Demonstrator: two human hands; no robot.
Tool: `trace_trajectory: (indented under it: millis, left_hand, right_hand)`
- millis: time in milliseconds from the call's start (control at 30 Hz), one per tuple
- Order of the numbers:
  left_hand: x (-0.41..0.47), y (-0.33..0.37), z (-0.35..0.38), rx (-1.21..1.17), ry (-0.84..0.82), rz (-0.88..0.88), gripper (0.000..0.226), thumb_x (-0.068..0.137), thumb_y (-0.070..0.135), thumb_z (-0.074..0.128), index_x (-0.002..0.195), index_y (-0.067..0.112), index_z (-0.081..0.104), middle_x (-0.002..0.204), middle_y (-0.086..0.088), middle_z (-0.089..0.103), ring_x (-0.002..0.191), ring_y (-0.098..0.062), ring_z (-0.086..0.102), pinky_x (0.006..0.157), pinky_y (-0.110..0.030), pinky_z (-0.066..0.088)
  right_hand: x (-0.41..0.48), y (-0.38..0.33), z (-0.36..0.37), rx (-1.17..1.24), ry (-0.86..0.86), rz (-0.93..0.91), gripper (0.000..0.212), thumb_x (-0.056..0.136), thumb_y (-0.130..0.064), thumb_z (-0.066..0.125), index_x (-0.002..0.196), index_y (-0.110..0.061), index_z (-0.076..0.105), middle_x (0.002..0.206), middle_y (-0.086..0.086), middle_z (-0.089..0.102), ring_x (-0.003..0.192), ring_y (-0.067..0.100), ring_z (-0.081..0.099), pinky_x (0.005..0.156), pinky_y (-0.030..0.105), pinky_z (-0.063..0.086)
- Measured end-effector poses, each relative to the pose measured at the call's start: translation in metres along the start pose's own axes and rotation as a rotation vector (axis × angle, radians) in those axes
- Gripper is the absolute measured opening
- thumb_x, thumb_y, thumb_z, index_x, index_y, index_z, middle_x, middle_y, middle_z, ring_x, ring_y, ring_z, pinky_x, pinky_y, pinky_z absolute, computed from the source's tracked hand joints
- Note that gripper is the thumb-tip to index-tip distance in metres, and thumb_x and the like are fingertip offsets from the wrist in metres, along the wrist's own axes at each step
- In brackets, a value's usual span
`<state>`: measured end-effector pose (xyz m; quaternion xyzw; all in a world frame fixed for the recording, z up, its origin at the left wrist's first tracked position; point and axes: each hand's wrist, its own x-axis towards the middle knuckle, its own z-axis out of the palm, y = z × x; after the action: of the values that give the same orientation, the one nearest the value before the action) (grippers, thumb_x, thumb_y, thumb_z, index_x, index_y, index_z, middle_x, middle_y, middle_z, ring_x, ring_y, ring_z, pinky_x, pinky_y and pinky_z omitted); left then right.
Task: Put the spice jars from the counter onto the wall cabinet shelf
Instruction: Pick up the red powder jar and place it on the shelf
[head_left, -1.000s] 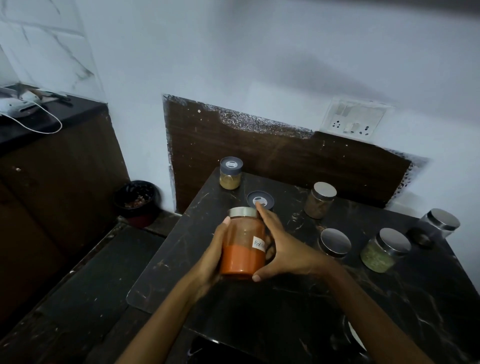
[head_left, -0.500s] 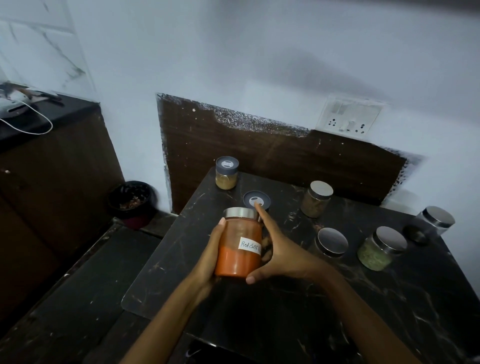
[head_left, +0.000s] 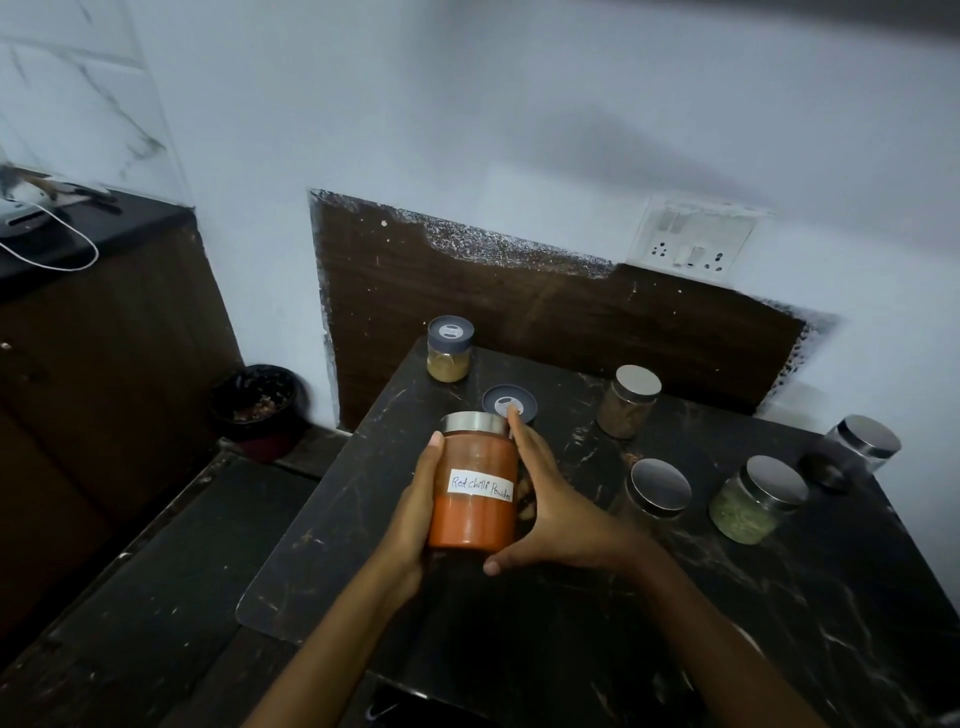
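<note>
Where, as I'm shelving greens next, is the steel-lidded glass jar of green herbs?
Head view: the green-herb jar stands on the black marble counter, right side, between a dark steel-lidded jar on its left and a clear jar behind-right.

Glossy marbled counter (head_left: 779, 597); brushed-metal lid (head_left: 474, 422) tops the glass jar (head_left: 472, 514).
</note>
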<state>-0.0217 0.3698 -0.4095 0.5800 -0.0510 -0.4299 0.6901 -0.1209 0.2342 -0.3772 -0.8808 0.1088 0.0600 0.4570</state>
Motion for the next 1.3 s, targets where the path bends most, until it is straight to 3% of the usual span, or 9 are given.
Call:
trace_trajectory:
  millis: [100,233,467,700,800,900,1067,1200,1300]
  left_hand:
    - [0.001,-0.001,-0.002,0.003,0.011,-0.031,0.081,0.068,0.071,0.041,0.137,0.029,0.034,0.116,-0.012,0.059,0.099,-0.028,0.063,0.078,-0.043,0.053]
    - [-0.001,0.002,-0.001,0.007,0.013,-0.005,0.051,0.081,0.066,0.035,0.119,0.032,0.039,0.097,-0.006,0.063,0.084,-0.021,0.067,0.064,-0.034,0.053]
    - [0.001,0.003,0.002,0.038,0.027,0.020,0.062,0.086,0.063,0.033,0.137,0.027,0.033,0.099,-0.006,0.059,0.090,-0.023,0.063,0.070,-0.035,0.051]
    - [0.003,0.010,0.009,0.065,0.007,0.047,0.042,0.086,0.064,0.033,0.114,0.033,0.039,0.096,-0.005,0.062,0.087,-0.021,0.065,0.068,-0.035,0.052]
    - [0.005,0.017,0.014,0.085,-0.010,0.081,0.045,0.081,0.067,0.036,0.112,0.035,0.041,0.098,-0.005,0.064,0.089,-0.022,0.066,0.069,-0.035,0.053]
    - [0.010,0.027,0.022,0.102,-0.049,0.130,0.061,0.067,0.072,0.038,0.115,0.035,0.043,0.104,-0.007,0.064,0.094,-0.023,0.066,0.079,-0.039,0.054]
    - [0.018,0.059,0.042,0.104,-0.123,0.240,0.045,0.074,0.068,0.037,0.104,0.038,0.054,0.101,-0.006,0.069,0.089,-0.020,0.070,0.076,-0.036,0.056]
    - [0.020,0.096,0.064,0.073,-0.158,0.326,0.042,0.091,0.058,0.031,0.115,0.030,0.052,0.102,-0.009,0.069,0.079,-0.017,0.072,0.060,-0.030,0.058]
    - [0.021,0.131,0.084,0.076,-0.176,0.390,0.041,0.091,0.056,0.032,0.103,0.027,0.059,0.090,-0.007,0.073,0.071,-0.017,0.072,0.052,-0.027,0.057]
  right_hand:
    - [0.002,0.000,0.005,-0.030,0.046,-0.024,0.132,0.057,-0.035,0.087,0.124,-0.070,-0.022,0.136,-0.045,-0.011,0.139,0.012,0.009,0.110,0.043,0.033]
    - [0.003,-0.001,0.008,-0.060,0.064,-0.036,0.130,0.056,-0.038,0.087,0.120,-0.072,-0.021,0.135,-0.045,-0.010,0.135,0.009,0.009,0.104,0.035,0.033]
    - [-0.002,-0.003,0.005,-0.084,0.087,-0.040,0.128,0.056,-0.038,0.087,0.119,-0.073,-0.019,0.137,-0.044,-0.009,0.141,0.017,0.013,0.109,0.044,0.036]
    - [-0.005,-0.010,-0.005,-0.116,0.113,-0.063,0.129,0.056,-0.039,0.087,0.119,-0.074,-0.020,0.139,-0.040,-0.008,0.142,0.020,0.014,0.108,0.051,0.035]
    - [-0.005,-0.014,-0.014,-0.126,0.123,-0.088,0.131,0.057,-0.037,0.087,0.121,-0.072,-0.022,0.142,-0.037,-0.011,0.141,0.016,0.009,0.110,0.051,0.034]
    - [-0.006,-0.018,-0.028,-0.123,0.127,-0.115,0.133,0.058,-0.035,0.087,0.128,-0.064,-0.022,0.138,-0.043,-0.011,0.137,0.008,0.006,0.111,0.047,0.033]
    - [-0.006,-0.030,-0.063,-0.160,0.191,-0.186,0.134,0.058,-0.038,0.086,0.133,-0.058,-0.024,0.127,-0.049,-0.008,0.132,0.000,0.010,0.099,0.022,0.037]
    - [-0.001,-0.049,-0.091,-0.205,0.279,-0.266,0.135,0.059,-0.038,0.086,0.131,-0.060,-0.025,0.138,-0.041,-0.012,0.134,0.002,0.010,0.098,0.023,0.037]
    - [0.002,-0.069,-0.121,-0.243,0.340,-0.317,0.135,0.058,-0.037,0.087,0.131,-0.060,-0.025,0.142,-0.035,-0.016,0.134,0.002,0.011,0.103,0.030,0.041]
